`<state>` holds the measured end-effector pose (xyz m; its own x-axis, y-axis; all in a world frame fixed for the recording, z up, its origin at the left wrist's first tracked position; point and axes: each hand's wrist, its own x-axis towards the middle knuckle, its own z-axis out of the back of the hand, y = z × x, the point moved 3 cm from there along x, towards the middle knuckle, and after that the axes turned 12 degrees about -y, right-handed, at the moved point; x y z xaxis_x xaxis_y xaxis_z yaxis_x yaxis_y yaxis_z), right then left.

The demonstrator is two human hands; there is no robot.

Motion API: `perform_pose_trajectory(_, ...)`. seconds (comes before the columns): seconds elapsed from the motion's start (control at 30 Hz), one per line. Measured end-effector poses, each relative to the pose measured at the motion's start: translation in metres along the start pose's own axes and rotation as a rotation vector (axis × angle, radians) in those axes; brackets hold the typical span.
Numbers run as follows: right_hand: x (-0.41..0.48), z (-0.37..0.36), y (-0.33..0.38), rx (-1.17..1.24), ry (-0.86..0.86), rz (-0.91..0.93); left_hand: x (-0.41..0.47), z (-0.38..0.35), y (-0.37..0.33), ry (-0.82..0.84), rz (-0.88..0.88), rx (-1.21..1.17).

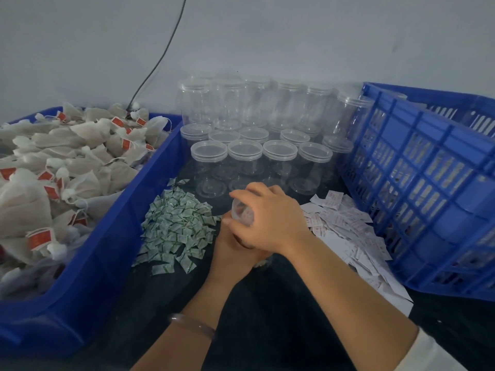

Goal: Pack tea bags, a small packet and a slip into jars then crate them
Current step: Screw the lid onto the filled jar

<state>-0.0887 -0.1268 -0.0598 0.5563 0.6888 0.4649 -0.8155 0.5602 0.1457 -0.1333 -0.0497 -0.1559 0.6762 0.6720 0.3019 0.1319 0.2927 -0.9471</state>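
Both hands are engaged on one clear jar (pixel 242 214), held above the dark bench (pixel 267 317) and tilted with its upper end pointing away and to the left.

- Left hand (pixel 233 250): wrapped around the jar body from below, fingers curled on it. A translucent bracelet (pixel 192 325) sits on this forearm.
- Right hand (pixel 270 218): laid over the jar from above, fingers curled around the upper end, crossing over the left hand. A white sleeve (pixel 434 352) covers the forearm near the lower edge.
- Whether a lid is fitted on the held jar cannot be determined. Its contents are not legible.

Supplies around the hands:

- Immediately left of the hands: a loose pile of small green-and-white packets (pixel 176 228) on the bench.
- Further left: a blue tray (pixel 150 183) heaped with tea bags (pixel 53 170), white pouches carrying red tags.
- Immediately right of the hands: a pile of white slips (pixel 345 228) with red print, spread on the bench.
- Further right: a blue slatted crate (pixel 417 183), its near wall bordering the slips.
- Beyond the hands: empty jars (pixel 251 151) with clear lids, standing upright in rows, a second tier stacked behind them against the wall.
- Beyond and to the left: a dark cable (pixel 160 57) running down the wall to the far edge of the tray.
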Motion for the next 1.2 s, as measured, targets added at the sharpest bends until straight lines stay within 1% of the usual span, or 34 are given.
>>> perform_pose_trajectory(0.07, -0.001, -0.005, 0.009, -0.079, -0.034, -0.137, -0.002, -0.002, 0.002, -0.01, -0.026, 0.041)
perform_pose_trajectory(0.13, -0.001, -0.008, 0.015, -0.142, -0.017, -0.196, -0.001, -0.003, 0.005, -0.012, 0.033, 0.008)
perform_pose_trajectory(0.17, 0.0, -0.008, 0.016, -0.161, 0.012, -0.189, -0.003, -0.002, -0.001, -0.035, 0.039, 0.025)
perform_pose_trajectory(0.23, 0.003, -0.004, 0.012, -0.16, 0.11, -0.113, -0.001, 0.0, -0.008, 0.016, 0.009, -0.003)
perform_pose_trajectory(0.3, 0.008, 0.005, 0.0, -0.07, 0.255, -0.026, 0.0, 0.003, -0.009, 0.089, 0.048, -0.096)
perform_pose_trajectory(0.33, 0.009, 0.01, -0.006, 0.012, 0.295, 0.01, 0.001, 0.005, -0.006, 0.108, 0.05, -0.124)
perform_pose_trajectory(0.37, 0.009, 0.013, -0.009, 0.092, 0.291, 0.037, 0.001, 0.006, -0.004, 0.123, 0.055, -0.145)
perform_pose_trajectory(0.43, 0.006, 0.013, -0.012, 0.161, 0.184, 0.035, 0.0, 0.008, 0.0, 0.13, 0.075, -0.143)
perform_pose_trajectory(0.5, 0.002, 0.006, -0.006, 0.097, 0.076, -0.071, -0.001, 0.005, 0.001, 0.108, 0.098, -0.116)
perform_pose_trajectory(0.57, -0.001, -0.003, 0.004, -0.013, 0.004, -0.242, -0.002, 0.0, -0.001, 0.069, 0.124, -0.076)
perform_pose_trajectory(0.6, -0.001, -0.006, 0.009, -0.056, -0.02, -0.303, -0.002, -0.002, -0.003, 0.044, 0.134, -0.057)
perform_pose_trajectory(0.67, -0.001, -0.007, 0.013, -0.104, -0.004, -0.346, -0.003, -0.003, -0.008, 0.026, 0.096, -0.017)
perform_pose_trajectory(0.73, -0.004, -0.006, 0.013, -0.1, 0.087, -0.303, -0.005, -0.003, -0.015, 0.016, -0.002, 0.021)
perform_pose_trajectory(0.8, -0.011, 0.001, 0.013, -0.077, 0.172, -0.212, -0.005, -0.002, -0.02, 0.003, -0.091, -0.004)
perform_pose_trajectory(0.87, -0.02, 0.012, 0.01, -0.024, 0.209, -0.176, -0.003, -0.005, -0.017, 0.037, -0.069, -0.017)
perform_pose_trajectory(0.93, -0.023, 0.023, 0.005, 0.011, 0.218, -0.193, -0.003, -0.008, -0.01, 0.082, -0.044, 0.026)
perform_pose_trajectory(1.0, -0.016, 0.03, 0.001, 0.013, 0.258, -0.187, -0.007, -0.006, -0.003, 0.059, -0.039, -0.007)
perform_pose_trajectory(1.1, -0.003, 0.034, -0.001, 0.023, 0.332, -0.163, -0.011, -0.001, 0.002, 0.022, 0.019, -0.093)
perform_pose_trajectory(1.2, 0.003, 0.03, -0.003, -0.041, 0.299, -0.184, -0.009, 0.001, 0.003, 0.025, 0.023, -0.108)
